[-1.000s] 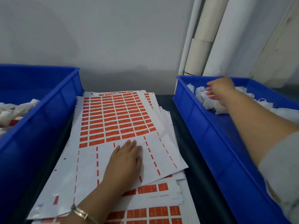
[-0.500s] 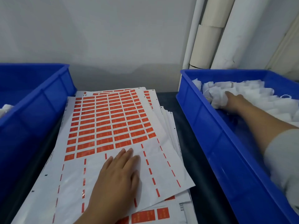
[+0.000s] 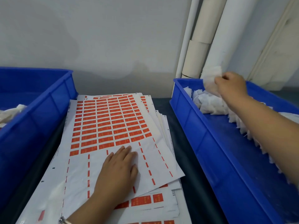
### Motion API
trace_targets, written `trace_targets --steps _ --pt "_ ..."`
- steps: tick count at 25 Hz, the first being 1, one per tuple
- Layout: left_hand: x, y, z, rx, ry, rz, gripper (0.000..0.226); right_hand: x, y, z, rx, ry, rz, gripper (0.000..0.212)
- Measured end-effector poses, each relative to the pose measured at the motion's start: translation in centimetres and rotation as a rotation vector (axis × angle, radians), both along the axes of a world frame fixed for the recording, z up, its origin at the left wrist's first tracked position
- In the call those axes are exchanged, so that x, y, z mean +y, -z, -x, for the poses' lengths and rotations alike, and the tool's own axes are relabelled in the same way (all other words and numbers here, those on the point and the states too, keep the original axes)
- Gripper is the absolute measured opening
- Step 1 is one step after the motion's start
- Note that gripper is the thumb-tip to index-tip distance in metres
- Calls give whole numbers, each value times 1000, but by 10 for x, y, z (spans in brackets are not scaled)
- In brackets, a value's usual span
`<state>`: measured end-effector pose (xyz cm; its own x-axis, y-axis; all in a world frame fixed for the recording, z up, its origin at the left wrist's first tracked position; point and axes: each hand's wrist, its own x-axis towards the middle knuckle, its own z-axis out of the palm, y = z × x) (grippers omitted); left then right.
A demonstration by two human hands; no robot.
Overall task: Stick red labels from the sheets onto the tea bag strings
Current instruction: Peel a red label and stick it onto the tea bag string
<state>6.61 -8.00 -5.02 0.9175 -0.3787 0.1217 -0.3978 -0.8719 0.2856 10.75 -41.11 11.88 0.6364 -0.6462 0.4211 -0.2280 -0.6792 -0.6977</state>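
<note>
A stack of white sheets with rows of red labels (image 3: 110, 120) lies between two blue bins. My left hand (image 3: 119, 168) rests flat on the peeled lower part of the top sheet (image 3: 155, 162), fingers straight. My right hand (image 3: 229, 87) is raised above the far end of the right blue bin (image 3: 210, 143) and grips a bunch of white tea bags (image 3: 210, 78) lifted from the pile of tea bags (image 3: 210, 102) in that bin. Strings are too small to make out.
A second blue bin (image 3: 32, 113) on the left holds a few white tea bags (image 3: 11, 113). Cardboard and white rolls (image 3: 202, 46) lean against the grey wall behind the right bin. The dark table surface (image 3: 178, 126) shows between sheets and bin.
My right hand has risen out of the tea bag pile, lifting a bunch of tea bags above the bin's rim. My left hand stays flat on the sheet.
</note>
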Motion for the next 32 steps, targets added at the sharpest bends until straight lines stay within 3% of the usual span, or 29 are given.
trace_targets --steps 3,6,9,11,12,14,18,20,25,27,30,32 --pt "0 -11 2 106 -52 209 50 91 -31 23 -91 -301 -295 20" --pt "10 -32 5 290 -106 585 38 177 -24 39 35 -518 -481 22" --pt "44 -58 -5 375 -134 994 25 238 7 52 157 -609 -564 19" --pt "73 -73 -7 561 -5 1386 28 262 31 57 217 -594 -636 16" --pt "85 -77 -7 622 45 1484 30 270 43 59 257 -568 -666 15" --pt "96 -78 0 584 25 1399 31 281 68 58 351 -479 -730 13" --pt "96 -59 4 399 -218 1176 10 291 97 49 506 -304 -865 10" --pt "102 -53 3 406 -154 1054 7 288 105 49 553 -268 -838 9" --pt "110 -51 4 327 -51 640 16 274 121 69 261 -295 -902 21" --pt "108 -52 6 219 -58 542 15 266 120 80 200 -439 -824 22" --pt "103 -61 13 47 -28 571 13 264 106 92 222 -737 -569 16" --pt "98 -65 21 -76 45 627 19 271 102 98 216 -796 -304 38"
